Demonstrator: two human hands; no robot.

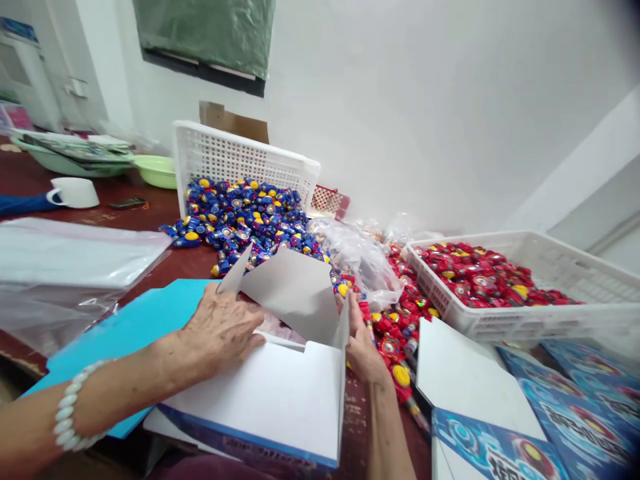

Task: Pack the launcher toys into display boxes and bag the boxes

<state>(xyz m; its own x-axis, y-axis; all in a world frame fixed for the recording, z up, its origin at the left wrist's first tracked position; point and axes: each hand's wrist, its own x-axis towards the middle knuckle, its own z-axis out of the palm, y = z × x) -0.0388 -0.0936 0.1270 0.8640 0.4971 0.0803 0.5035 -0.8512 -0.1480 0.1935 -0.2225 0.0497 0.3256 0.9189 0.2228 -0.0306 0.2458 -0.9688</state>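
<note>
Two bare hands of yours, set apart, are closed on the white-lined cardboard box (280, 393) at lower center: your left hand (217, 330) curls over its left edge, and your right hand (364, 343) holds its upright right panel. Blue plastic toys (240, 223) spill from a tipped white basket (245, 145) at upper center; red plastic toys (483, 283) lie in a white crate (500, 325) at right. Blue printed boxes (580, 420) occupy the lower right.
</note>
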